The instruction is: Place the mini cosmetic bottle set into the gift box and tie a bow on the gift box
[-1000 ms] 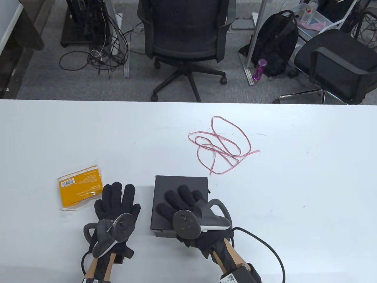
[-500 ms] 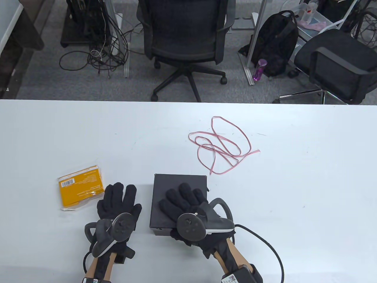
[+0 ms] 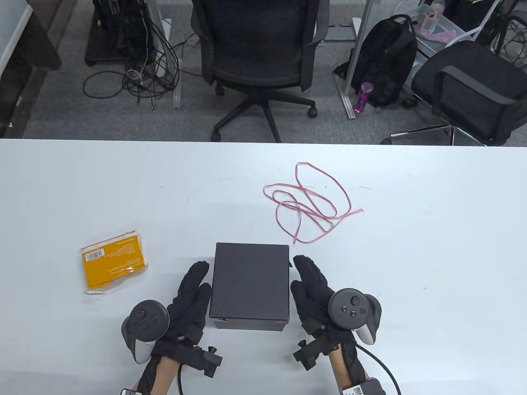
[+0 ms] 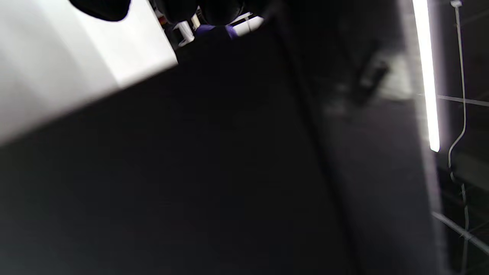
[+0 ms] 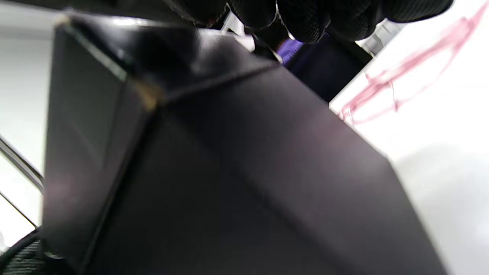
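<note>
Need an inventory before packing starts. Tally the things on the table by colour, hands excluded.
Black: 1, the gift box
Yellow: 1, the wrapped packet
Pink: 1, the ribbon
Total: 3

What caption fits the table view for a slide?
Gloved left hand and right hand flank closed black gift box; pink ribbon behind, yellow packet left.

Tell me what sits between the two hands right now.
The closed black gift box, flanked by the left hand and right hand; the table view shows it.
</note>
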Tool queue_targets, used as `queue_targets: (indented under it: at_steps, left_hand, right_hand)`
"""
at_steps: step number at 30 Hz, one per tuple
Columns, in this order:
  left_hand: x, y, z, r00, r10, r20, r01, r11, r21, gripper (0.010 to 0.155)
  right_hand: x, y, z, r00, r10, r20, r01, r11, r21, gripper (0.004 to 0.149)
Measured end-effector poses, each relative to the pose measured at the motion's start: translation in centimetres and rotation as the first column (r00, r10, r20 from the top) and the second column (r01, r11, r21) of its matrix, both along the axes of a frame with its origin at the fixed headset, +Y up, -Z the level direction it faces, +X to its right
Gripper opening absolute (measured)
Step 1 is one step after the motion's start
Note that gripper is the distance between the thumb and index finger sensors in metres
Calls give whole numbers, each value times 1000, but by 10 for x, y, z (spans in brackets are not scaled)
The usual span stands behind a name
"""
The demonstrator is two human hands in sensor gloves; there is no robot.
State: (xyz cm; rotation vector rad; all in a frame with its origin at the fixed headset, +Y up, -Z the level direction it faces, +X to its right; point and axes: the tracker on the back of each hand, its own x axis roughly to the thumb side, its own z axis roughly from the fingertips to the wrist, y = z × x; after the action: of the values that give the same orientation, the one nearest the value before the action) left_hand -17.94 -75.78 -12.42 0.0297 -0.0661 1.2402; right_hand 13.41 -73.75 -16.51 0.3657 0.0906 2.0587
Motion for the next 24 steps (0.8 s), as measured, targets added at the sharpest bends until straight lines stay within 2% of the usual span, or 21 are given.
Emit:
queue_targets:
  at_steps: [1, 2, 4, 8, 15, 24]
  left_hand:
    - [1, -1, 1, 1000, 29, 3, -28, 1000, -12, 59]
    - [3, -3, 2, 997, 81, 7, -81, 996, -29, 59]
    - [5, -7, 3, 990, 141, 11, -140, 989, -50, 58]
    - [7, -12, 6, 960, 279, -3, -278, 955, -104, 58]
    - [6, -11, 6, 957, 291, -12, -290, 949, -124, 56]
    - [4, -1, 2, 980, 199, 24, -196, 974, -111, 56]
  right_hand:
    - [0, -5, 1, 999, -47, 0, 47, 998, -34, 60]
    - [-1, -11, 2, 988, -154, 17, 155, 983, -98, 60]
    - [-2, -15, 2, 968, -248, 29, 249, 959, -136, 59]
    - [-4, -19, 5, 958, -285, 26, 285, 944, -164, 59]
    - [-7, -22, 7, 940, -339, 49, 342, 919, -197, 57]
    - [-8, -16, 4, 950, -313, 20, 311, 934, -175, 57]
